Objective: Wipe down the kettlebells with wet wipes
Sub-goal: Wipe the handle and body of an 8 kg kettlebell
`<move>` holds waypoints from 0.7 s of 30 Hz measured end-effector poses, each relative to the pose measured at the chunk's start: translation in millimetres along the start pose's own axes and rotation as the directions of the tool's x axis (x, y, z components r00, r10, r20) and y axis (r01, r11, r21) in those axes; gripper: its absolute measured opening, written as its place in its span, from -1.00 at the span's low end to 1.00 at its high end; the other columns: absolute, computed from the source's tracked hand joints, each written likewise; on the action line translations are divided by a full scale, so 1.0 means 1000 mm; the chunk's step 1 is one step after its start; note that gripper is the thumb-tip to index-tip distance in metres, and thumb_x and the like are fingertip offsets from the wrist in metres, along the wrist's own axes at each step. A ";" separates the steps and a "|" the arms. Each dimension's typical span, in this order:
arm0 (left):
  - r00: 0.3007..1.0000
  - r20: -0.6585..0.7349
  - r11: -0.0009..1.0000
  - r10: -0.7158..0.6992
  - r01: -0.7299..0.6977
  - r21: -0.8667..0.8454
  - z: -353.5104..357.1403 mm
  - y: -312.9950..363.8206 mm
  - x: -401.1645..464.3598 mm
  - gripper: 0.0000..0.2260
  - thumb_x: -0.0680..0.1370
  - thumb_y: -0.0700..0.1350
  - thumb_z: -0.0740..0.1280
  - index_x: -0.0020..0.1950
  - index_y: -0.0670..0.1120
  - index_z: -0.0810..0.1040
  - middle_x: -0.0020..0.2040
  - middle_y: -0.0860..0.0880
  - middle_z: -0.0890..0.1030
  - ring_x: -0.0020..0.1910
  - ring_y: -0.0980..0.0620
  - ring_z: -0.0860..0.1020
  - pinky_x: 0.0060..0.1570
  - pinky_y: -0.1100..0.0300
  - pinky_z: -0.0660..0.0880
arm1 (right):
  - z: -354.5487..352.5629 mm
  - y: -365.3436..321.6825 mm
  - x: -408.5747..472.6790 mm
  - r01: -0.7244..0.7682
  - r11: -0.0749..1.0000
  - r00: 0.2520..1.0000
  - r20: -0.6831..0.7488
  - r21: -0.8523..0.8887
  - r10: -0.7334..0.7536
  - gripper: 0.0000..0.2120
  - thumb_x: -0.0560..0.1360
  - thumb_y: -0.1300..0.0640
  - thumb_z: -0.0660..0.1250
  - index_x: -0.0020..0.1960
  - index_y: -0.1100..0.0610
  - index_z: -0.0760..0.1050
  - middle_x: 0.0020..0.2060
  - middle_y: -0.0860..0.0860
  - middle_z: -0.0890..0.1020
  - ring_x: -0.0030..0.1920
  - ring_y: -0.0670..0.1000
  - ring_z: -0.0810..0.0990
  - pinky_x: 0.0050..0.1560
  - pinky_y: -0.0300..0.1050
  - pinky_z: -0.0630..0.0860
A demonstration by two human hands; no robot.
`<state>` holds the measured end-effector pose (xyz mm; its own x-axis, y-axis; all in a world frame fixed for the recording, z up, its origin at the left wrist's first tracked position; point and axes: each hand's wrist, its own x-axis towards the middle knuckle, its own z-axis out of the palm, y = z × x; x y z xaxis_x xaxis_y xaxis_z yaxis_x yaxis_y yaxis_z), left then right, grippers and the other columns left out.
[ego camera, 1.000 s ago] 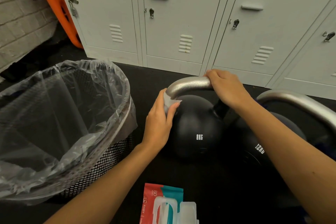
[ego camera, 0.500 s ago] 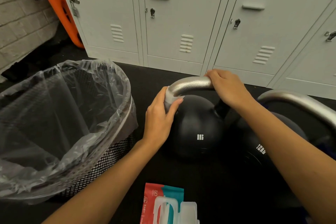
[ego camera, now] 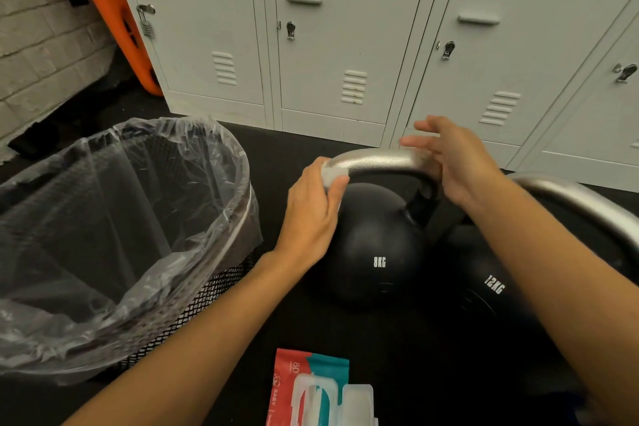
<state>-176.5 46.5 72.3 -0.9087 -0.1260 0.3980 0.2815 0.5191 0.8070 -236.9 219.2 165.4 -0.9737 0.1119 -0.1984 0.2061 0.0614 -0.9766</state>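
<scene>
Down on the black floor (ego camera: 397, 349) stands the 8KG kettlebell (ego camera: 375, 245), a black ball with a silver handle (ego camera: 377, 161) arching over it, and everything else is placed from it. At the left end of that handle the left hand (ego camera: 311, 214) is curled around a white wet wipe (ego camera: 332, 177), pinching it against the metal where the handle bends down toward the ball. Over the handle's right end the right hand (ego camera: 456, 162) has its fingers spread and mostly straight, gripping nothing; whether the palm touches the metal I cannot tell, since the hand is blurred. Just to the right of the 8KG kettlebell, close enough that the two balls look to be touching, sits a 12KG kettlebell (ego camera: 484, 284), its own silver handle (ego camera: 584, 204) passing behind the right forearm. To the left of the 8KG kettlebell stands a black mesh bin (ego camera: 193, 308) lined with a clear plastic bag (ego camera: 114, 214). Nearer the person than the kettlebell, at the bottom edge of the view, lies a red and teal wipes pack (ego camera: 311, 380) with its white flip lid (ego camera: 332, 398) standing open. Behind the kettlebell runs a row of pale grey lockers (ego camera: 332, 45), and far off to its left an orange board (ego camera: 114, 10) leans by a brick wall (ego camera: 38, 38).
</scene>
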 end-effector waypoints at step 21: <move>0.995 -0.084 0.957 0.049 -0.022 0.290 -0.001 0.033 -0.002 -0.25 0.42 0.23 0.41 0.44 -0.14 0.26 0.36 -0.09 0.37 0.36 -0.06 0.30 0.43 -0.16 0.14 | 0.008 -0.001 -0.026 0.637 0.539 0.770 0.465 -0.550 -0.436 -0.76 0.64 0.04 0.20 0.24 0.00 0.57 0.12 -0.10 0.65 0.14 -0.12 0.56 0.25 -0.20 0.42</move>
<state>-165.0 63.4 98.3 -0.8646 -0.1713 0.4723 0.2005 0.7443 0.6370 -212.4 208.1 171.1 -0.8852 -0.4022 0.2340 -0.4561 0.6503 -0.6075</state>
